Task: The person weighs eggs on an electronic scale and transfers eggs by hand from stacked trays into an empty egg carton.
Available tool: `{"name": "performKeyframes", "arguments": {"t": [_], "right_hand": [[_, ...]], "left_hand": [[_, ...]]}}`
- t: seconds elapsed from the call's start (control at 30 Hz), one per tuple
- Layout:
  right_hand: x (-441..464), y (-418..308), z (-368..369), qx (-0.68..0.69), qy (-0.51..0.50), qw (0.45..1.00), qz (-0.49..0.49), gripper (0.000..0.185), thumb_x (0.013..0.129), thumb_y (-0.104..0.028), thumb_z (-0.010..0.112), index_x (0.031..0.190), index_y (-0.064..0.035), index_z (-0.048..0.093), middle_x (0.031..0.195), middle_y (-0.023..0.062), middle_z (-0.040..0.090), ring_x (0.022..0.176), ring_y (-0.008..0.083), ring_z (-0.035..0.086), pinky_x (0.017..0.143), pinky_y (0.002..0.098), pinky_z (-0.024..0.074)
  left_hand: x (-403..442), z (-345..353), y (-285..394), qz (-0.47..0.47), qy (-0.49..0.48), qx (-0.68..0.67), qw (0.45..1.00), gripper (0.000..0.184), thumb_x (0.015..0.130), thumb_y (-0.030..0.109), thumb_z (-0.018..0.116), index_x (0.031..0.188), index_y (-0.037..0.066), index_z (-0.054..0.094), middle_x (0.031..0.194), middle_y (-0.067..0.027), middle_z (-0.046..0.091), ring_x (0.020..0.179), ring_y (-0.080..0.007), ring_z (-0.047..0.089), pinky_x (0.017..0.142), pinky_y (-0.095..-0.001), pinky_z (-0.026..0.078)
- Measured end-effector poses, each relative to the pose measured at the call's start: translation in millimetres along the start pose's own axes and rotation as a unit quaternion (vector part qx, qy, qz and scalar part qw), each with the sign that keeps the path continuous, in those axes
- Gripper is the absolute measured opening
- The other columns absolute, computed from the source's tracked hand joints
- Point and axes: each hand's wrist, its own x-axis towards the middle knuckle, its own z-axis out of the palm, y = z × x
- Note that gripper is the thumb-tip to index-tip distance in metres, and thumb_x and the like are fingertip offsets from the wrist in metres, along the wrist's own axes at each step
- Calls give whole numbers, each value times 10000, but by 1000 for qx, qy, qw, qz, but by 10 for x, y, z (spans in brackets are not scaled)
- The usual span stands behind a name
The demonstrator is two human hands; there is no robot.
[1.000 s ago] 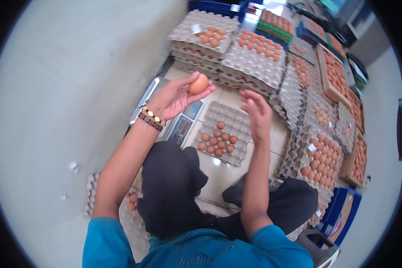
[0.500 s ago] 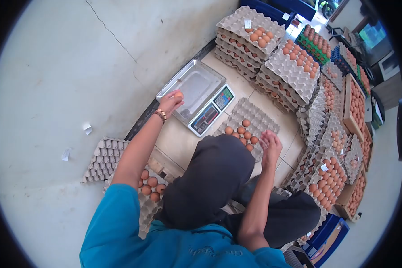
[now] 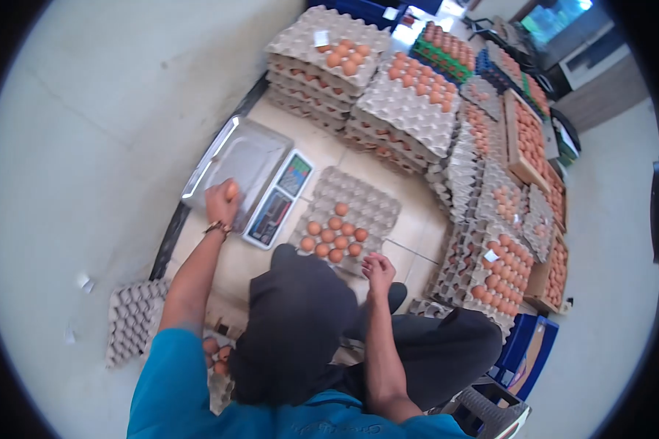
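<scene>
My left hand is closed around a brown egg, held over the near side of a digital scale's metal pan. The scale's keypad and display panel faces right. Beside it on the floor lies a grey egg tray with several brown eggs grouped toward its near half. My right hand hovers at the tray's near right corner, fingers loosely bent and a little apart, with no egg visible in it.
Stacked egg trays stand at the back, and more stacks line the right. Wooden crates of eggs sit behind those. A tray stack leans against the wall at left. Some eggs lie by my left elbow.
The view has swung, shifting the scale and trays leftward. My left hand still holds the egg over the pan. My right hand stays near the tray's right side, now at its near corner.
</scene>
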Motion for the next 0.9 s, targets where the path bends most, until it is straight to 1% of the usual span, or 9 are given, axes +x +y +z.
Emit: {"name": "performKeyframes", "arguments": {"t": [0.1,0.2,0.33,0.4,0.47,0.53,0.6,0.7,0.9], "right_hand": [[189,-306,138,41,37,998,-30,149,953,-138,650,1044,-21,663,889,82,709,762,134,669,648,247,523],[556,-822,318,39,31,991,-122,146,952,-136,650,1031,-15,666,878,78,709,760,123,665,645,242,518],[1119,-1843,560,-39,3,972,-230,130,950,-109,630,1035,-21,676,898,68,714,762,126,660,650,251,514],[1708,-2171,579,-87,-18,946,-313,143,921,-121,646,1007,-12,678,821,73,712,736,145,669,658,278,512],[2231,-2576,650,-261,68,858,-437,175,863,-117,643,996,-12,685,836,132,718,744,241,691,693,362,531],[2603,-2981,669,-362,66,815,-447,298,813,-131,646,1088,-21,662,922,176,710,842,336,697,771,436,533],[2665,-3415,739,-530,81,753,-382,413,793,-140,656,1195,-52,617,1054,187,692,976,361,681,849,465,527],[3065,-3671,830,-605,75,681,-405,478,798,-147,667,1259,-71,564,1152,180,665,1085,368,643,903,476,523],[3409,-3752,1107,-676,27,639,-366,466,815,-142,680,1268,-139,571,1210,147,650,1142,333,627,926,459,529]], "left_hand": [[-17,12,-27,5,9,-12,1000,478,768,141,752,1237,96,669,1039,-153,623,1037,-363,542,948,-448,444],[-27,-3,-43,-2,-17,-9,1000,487,775,134,752,1252,88,663,1045,-157,623,1039,-364,543,954,-444,443],[-29,30,-106,13,-19,4,1000,496,773,121,766,1257,81,661,1058,-157,627,1041,-360,548,954,-438,448],[-48,-8,-97,14,-29,11,999,508,765,116,779,1257,78,662,1061,-157,630,1041,-358,552,952,-437,452],[-38,-36,-78,13,-35,12,999,516,755,108,790,1254,75,663,1052,-152,630,1035,-355,554,950,-438,455],[-57,-42,-38,11,-40,14,999,521,748,98,795,1252,74,664,1047,-147,630,1031,-352,555,948,-438,457],[-45,-53,-27,18,-50,19,998,523,746,86,795,1252,73,665,1046,-141,630,1029,-350,556,947,-438,459],[-45,-73,-36,16,-72,13,997,549,739,85,800,1269,78,655,1094,-151,617,1063,-356,548,960,-443,455],[-8,-232,249,38,-30,43,998,703,746,92,779,1394,39,513,1299,-219,520,1223,-391,501,1048,-474,412]]}}
